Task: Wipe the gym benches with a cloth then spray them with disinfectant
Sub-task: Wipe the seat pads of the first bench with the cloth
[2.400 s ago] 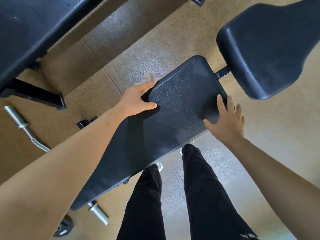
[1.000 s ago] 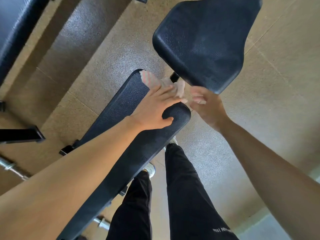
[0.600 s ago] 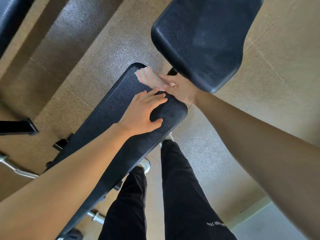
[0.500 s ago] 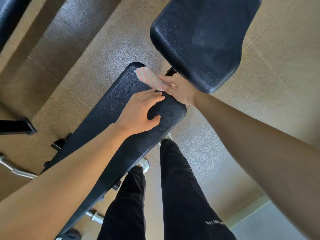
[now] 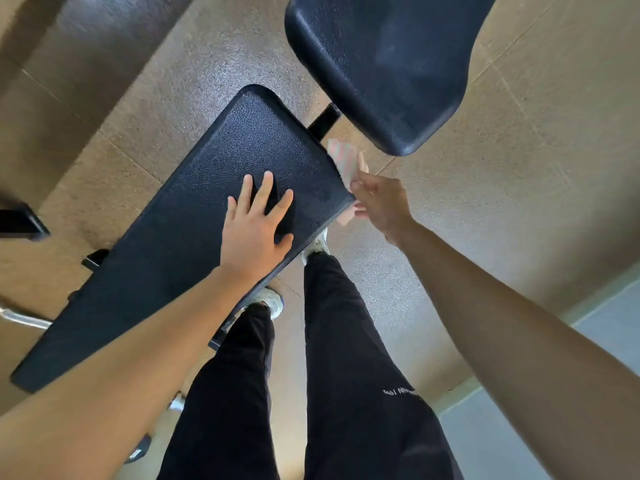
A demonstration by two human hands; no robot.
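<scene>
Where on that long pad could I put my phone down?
Bare patches on the long pad: its far end beyond the left hand, and the stretch beside that forearm. Crowded at its right corner, where the right hand holds the cloth near the seat pad.

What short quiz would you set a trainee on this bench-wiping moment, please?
1. True or false: the left hand lies flat, fingers spread, on the long bench pad.
2. Where is the cloth? A: lying loose on the floor. B: gripped by the right hand at the long pad's end. C: under the left hand.
3. Short answer: is a disinfectant bottle in view?

Key: 1 true; 2 B; 3 no.
</scene>
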